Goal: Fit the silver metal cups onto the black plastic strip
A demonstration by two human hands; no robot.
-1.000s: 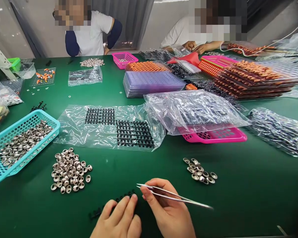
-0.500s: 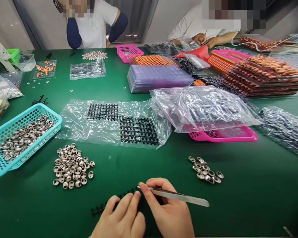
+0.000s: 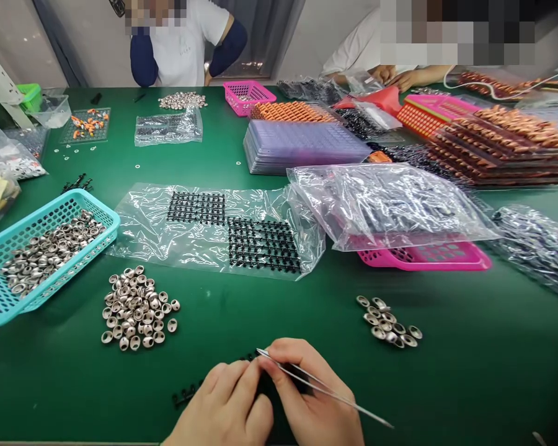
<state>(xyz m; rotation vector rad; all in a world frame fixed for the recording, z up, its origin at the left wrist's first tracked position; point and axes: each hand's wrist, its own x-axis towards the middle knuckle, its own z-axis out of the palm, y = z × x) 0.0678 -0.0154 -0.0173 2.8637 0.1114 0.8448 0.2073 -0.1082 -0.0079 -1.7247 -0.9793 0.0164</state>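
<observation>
Near the front edge of the table, a black knobbed plastic strip (image 3: 185, 396) lies aslant, mostly covered by my fingers. My left hand (image 3: 227, 402) is closed over it, its bent fingers pressed together on the strip. In my right hand (image 3: 318, 393) is a pair of metal tweezers (image 3: 341, 399), pinched between thumb and fingers. The tweezer tips reach the far end of the strip, beside my left fingertips; whether they grip anything is too small to tell. A pile of silver metal rings (image 3: 137, 308) is at left, and a smaller group of oval rings (image 3: 388, 322) at right.
A turquoise basket (image 3: 109, 230) of metal rings stands at left. Black strips (image 3: 264, 244) lie in rows on a clear plastic bag (image 3: 144, 241). A filled bag (image 3: 390, 204) rests on a pink basket (image 3: 465, 257). Two people sit across the table.
The tweezers have turned in my right hand, their two thin arms now showing edge-on and their rear end lower. My left fingers have drawn closer together over the strip. The view has shifted slightly.
</observation>
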